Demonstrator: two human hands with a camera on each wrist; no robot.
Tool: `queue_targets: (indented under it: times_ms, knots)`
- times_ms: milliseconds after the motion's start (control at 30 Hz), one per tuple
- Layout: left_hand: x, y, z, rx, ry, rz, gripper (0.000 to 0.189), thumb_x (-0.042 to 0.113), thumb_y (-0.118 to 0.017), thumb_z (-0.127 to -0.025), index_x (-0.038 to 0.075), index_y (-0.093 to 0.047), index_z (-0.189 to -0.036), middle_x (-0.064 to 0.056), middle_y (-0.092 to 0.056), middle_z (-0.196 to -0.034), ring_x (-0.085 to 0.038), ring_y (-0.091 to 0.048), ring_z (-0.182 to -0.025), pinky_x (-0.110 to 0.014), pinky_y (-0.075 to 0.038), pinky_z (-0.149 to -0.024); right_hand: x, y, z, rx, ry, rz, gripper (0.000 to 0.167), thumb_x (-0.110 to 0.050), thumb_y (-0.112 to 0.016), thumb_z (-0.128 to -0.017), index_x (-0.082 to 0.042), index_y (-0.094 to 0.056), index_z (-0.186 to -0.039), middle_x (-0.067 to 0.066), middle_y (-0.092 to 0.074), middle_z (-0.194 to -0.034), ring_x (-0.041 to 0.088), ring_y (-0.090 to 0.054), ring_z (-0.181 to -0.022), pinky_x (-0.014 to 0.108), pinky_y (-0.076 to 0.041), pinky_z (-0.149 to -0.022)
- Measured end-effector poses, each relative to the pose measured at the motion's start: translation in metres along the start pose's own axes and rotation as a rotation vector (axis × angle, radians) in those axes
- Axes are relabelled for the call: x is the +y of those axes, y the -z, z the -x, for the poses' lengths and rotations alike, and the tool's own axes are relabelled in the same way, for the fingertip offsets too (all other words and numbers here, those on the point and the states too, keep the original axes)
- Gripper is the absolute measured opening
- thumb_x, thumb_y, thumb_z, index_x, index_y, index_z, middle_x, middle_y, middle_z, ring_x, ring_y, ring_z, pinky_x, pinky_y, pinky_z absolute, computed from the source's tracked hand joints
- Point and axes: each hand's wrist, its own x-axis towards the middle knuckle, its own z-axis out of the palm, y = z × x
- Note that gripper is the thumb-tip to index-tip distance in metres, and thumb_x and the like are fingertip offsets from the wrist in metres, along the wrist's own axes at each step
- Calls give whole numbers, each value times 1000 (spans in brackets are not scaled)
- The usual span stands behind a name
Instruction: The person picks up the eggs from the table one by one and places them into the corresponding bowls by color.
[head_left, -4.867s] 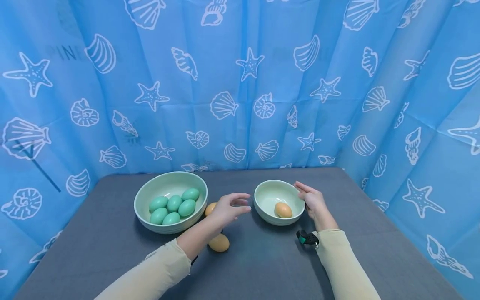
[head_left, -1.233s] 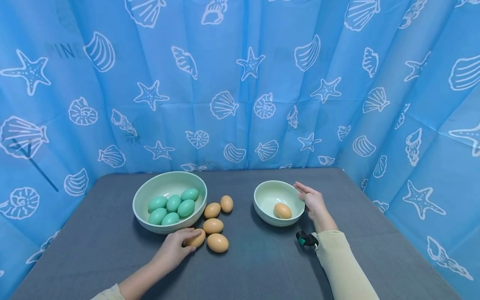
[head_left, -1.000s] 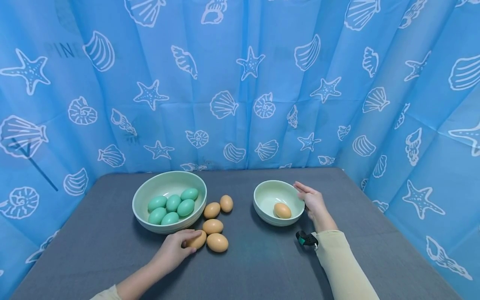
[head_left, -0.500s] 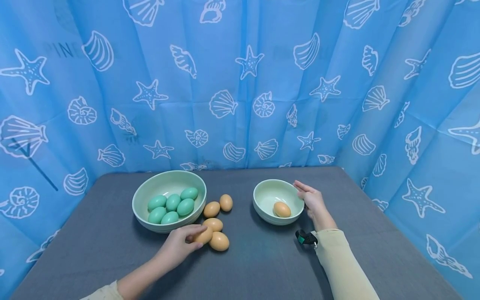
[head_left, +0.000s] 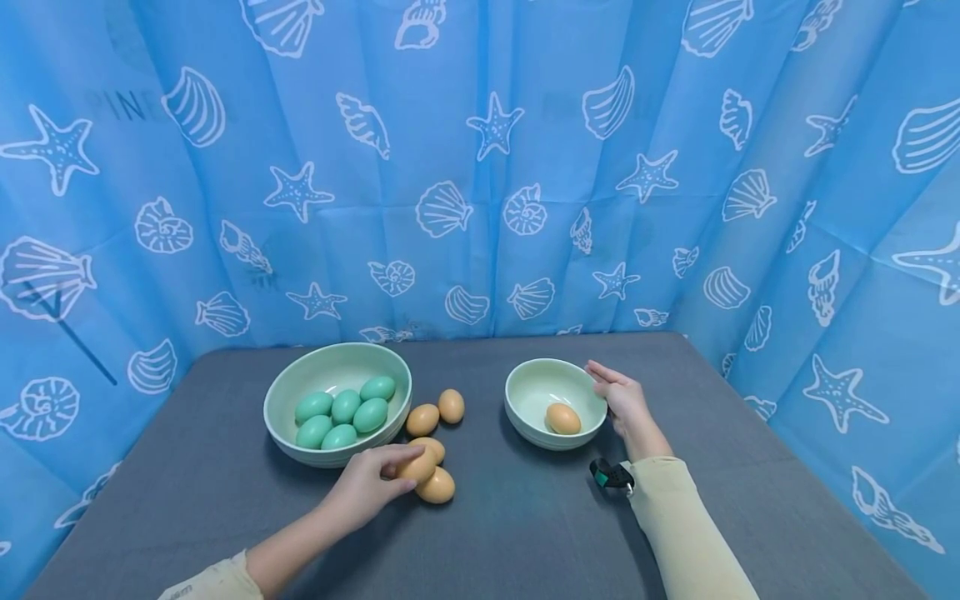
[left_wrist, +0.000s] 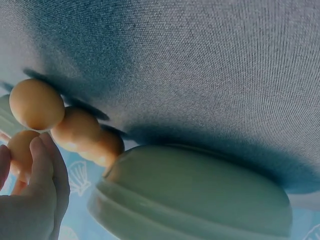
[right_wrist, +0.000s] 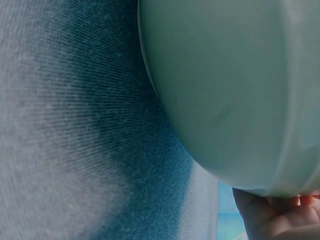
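Observation:
In the head view my left hand [head_left: 375,482] pinches a brown egg [head_left: 417,465] between thumb and fingers, just over two other brown eggs. One of those is the front egg [head_left: 437,486]; the other egg [head_left: 432,448] is partly hidden. In the left wrist view the gripped egg [left_wrist: 21,152] sits between the fingertips. My right hand [head_left: 625,403] holds the right rim of the small pale green bowl [head_left: 534,427], its thumb at the rim and fingers along the outside. One brown egg [head_left: 562,418] lies inside. The right wrist view shows mostly that bowl's outer wall [right_wrist: 225,100].
A larger pale green bowl [head_left: 283,437] with several green eggs [head_left: 345,407] stands at left. Two more brown eggs, a nearer egg [head_left: 423,420] and a farther egg [head_left: 452,406], lie right of it on the grey cloth [head_left: 510,533]. A blue curtain [head_left: 450,167] hangs behind.
My left hand came back from near the small bowl to the left group, grasped a brown egg, and has lifted it slightly rightward. The right hand stays at the small bowl.

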Motion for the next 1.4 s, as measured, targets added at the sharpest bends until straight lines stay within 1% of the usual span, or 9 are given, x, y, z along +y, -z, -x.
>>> queue_targets:
  times_ms: [233,333,567,767,833,1000,1100,1267,1400]
  knots:
    - [7,-1,-8,-6,73,22,43,2,-75,-82,1,-66,-124,-16,-64,-124,-29,-60,-110,-33,-54,-79,0,-1,1,-1,-3,7,48,0,-40,-102,-9,-38,-149,10,-36,-152,28,-24,-144,47,-24,-115]
    - [11,-2,-11,-12,75,42,43,3,-75,-82,1,-66,-124,-17,-64,-125,-28,-60,-109,-33,-55,-77,0,0,1,-4,-5,9,48,-1,-41,-102,-9,-38,-149,10,-37,-152,28,-24,-144,47,-24,-115]
    - [19,-14,-22,-17,118,143,44,4,-74,-85,1,-64,-127,-17,-60,-130,-34,-61,-110,-34,-57,-77,-1,0,1,-2,-6,7,48,0,-39,-102,-10,-38,-149,10,-36,-152,28,-23,-144,48,-23,-115]
    - [27,-23,-33,-27,168,215,45,5,-73,-86,1,-62,-130,-19,-59,-131,-26,-64,-97,-34,-57,-73,0,0,1,-1,-5,15,48,0,-39,-102,-11,-39,-149,9,-37,-152,28,-22,-145,48,-23,-115]
    - [30,-26,-37,-33,180,237,45,5,-71,-87,1,-60,-131,-19,-58,-131,-25,-63,-96,-33,-57,-73,0,1,1,2,-4,14,48,0,-39,-102,-10,-39,-149,9,-37,-152,28,-22,-145,48,-23,-115]
    - [35,-33,-49,-35,182,301,46,5,-69,-89,0,-58,-133,-19,-56,-134,-31,-60,-106,-35,-56,-81,1,1,0,7,-1,14,48,1,-40,-102,-11,-40,-148,9,-38,-151,28,-23,-144,48,-23,-115]
    - [37,-37,-54,-41,196,328,47,3,-68,-90,-1,-56,-135,-20,-54,-136,-31,-58,-109,-36,-55,-84,2,1,-1,6,-1,16,48,0,-40,-102,-11,-40,-149,9,-38,-151,29,-23,-144,49,-23,-115]
    - [41,-42,-61,-56,243,341,49,5,-69,-90,1,-55,-136,-18,-53,-137,-29,-55,-113,-37,-54,-86,2,1,-1,5,-5,16,48,0,-40,-102,-11,-40,-149,9,-38,-152,29,-23,-144,49,-23,-115]
    - [45,-45,-67,-55,278,360,49,6,-69,-90,5,-56,-137,-16,-52,-139,-32,-50,-122,-39,-53,-90,2,1,-1,4,-4,12,48,1,-39,-102,-11,-40,-149,9,-38,-152,29,-24,-144,49,-22,-115]
